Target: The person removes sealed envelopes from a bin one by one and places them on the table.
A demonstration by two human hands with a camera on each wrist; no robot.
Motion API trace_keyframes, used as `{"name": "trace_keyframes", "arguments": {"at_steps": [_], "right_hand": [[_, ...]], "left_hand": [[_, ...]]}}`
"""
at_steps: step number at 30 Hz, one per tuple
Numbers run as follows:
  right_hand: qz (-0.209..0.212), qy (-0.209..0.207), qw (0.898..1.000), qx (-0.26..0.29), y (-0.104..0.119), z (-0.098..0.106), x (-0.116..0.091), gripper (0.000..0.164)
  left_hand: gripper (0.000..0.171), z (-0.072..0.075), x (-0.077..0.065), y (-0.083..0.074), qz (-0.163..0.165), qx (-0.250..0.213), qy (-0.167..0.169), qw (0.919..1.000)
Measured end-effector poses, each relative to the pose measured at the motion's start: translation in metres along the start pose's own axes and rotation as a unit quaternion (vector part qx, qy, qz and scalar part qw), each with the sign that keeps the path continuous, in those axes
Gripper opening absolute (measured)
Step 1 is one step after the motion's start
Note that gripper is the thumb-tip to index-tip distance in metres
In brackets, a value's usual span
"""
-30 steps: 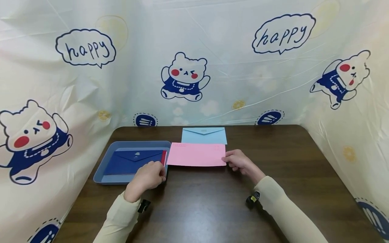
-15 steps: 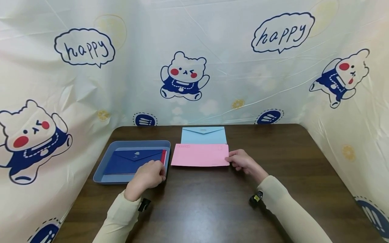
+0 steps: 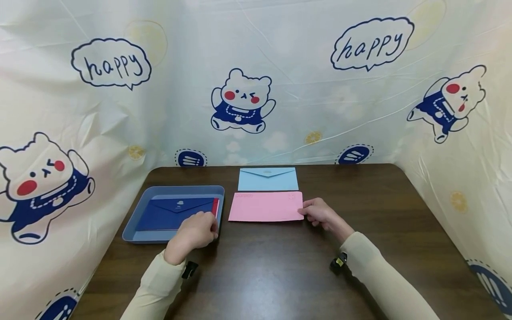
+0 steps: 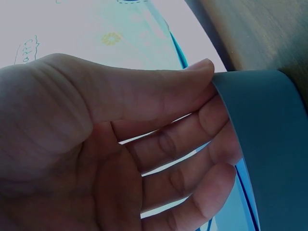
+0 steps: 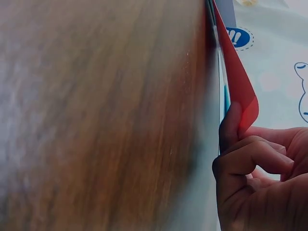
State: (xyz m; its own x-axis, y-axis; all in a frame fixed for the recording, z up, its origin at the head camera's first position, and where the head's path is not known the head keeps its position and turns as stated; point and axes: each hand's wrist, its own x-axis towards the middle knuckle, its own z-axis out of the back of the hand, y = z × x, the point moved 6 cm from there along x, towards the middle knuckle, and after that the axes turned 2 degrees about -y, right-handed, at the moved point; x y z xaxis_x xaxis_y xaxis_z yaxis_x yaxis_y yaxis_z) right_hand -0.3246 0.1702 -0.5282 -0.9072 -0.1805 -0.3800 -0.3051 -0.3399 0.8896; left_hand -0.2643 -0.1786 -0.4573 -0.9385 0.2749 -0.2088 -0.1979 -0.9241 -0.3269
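My right hand (image 3: 322, 213) pinches the right edge of a pink envelope (image 3: 264, 206) between thumb and finger, low over the table. In the right wrist view the envelope (image 5: 240, 82) looks red and is seen nearly edge-on, its corner between the fingertips. On the left, my left hand (image 3: 196, 233) holds the right rim of a blue tray (image 3: 160, 192); up close in the left wrist view, thumb and fingertips meet at the tray wall (image 4: 264, 144). Inside the tray lies a navy envelope (image 3: 172, 215), with a red strip (image 3: 215, 206) showing past its right end.
A light blue envelope (image 3: 268, 179) lies at the table's back edge, just behind the pink one. The dark wooden table (image 3: 272, 266) meets a printed curtain (image 3: 300, 89) at the back and sides.
My right hand has drawn the pink envelope a little right and toward me, away from the tray's edge and off the light blue envelope. The left hand stays on the tray.
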Motion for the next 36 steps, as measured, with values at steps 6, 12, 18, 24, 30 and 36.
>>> {"name": "trace_keyframes", "arguments": {"at_steps": [6, 12, 18, 24, 30, 36], "right_hand": [[-0.001, -0.007, 1.0, -0.014, 0.0017, 0.0043, -0.0013, 0.016], [-0.015, -0.014, 0.999, -0.027, 0.002, 0.0082, -0.0009, 0.016], [-0.015, -0.014, 0.999, -0.04, 0.0004, 0.008, -0.0012, 0.015], [-0.011, -0.019, 0.999, -0.049, -0.0001, 0.0082, -0.0006, 0.016], [-0.013, -0.021, 0.998, -0.05, -0.0004, 0.0082, 0.0011, 0.016], [-0.009, -0.021, 0.998, -0.055, -0.0007, 0.0085, 0.0048, 0.018]], "left_hand": [[0.012, 0.0008, 0.0002, 0.0001, 0.005, -0.001, 0.002, 1.0], [0.011, 0.0015, -0.0002, -0.0008, 0.007, -0.003, 0.0, 1.0], [0.011, 0.0013, 0.0005, -0.0016, 0.006, -0.004, -0.003, 1.0], [0.01, 0.0005, -0.001, -0.0011, 0.004, -0.004, -0.006, 1.0], [0.008, -0.0003, -0.0012, -0.0009, 0.006, -0.011, -0.002, 0.9999], [0.009, 0.001, -0.0025, -0.0017, 0.002, -0.015, -0.005, 0.9999]]}}
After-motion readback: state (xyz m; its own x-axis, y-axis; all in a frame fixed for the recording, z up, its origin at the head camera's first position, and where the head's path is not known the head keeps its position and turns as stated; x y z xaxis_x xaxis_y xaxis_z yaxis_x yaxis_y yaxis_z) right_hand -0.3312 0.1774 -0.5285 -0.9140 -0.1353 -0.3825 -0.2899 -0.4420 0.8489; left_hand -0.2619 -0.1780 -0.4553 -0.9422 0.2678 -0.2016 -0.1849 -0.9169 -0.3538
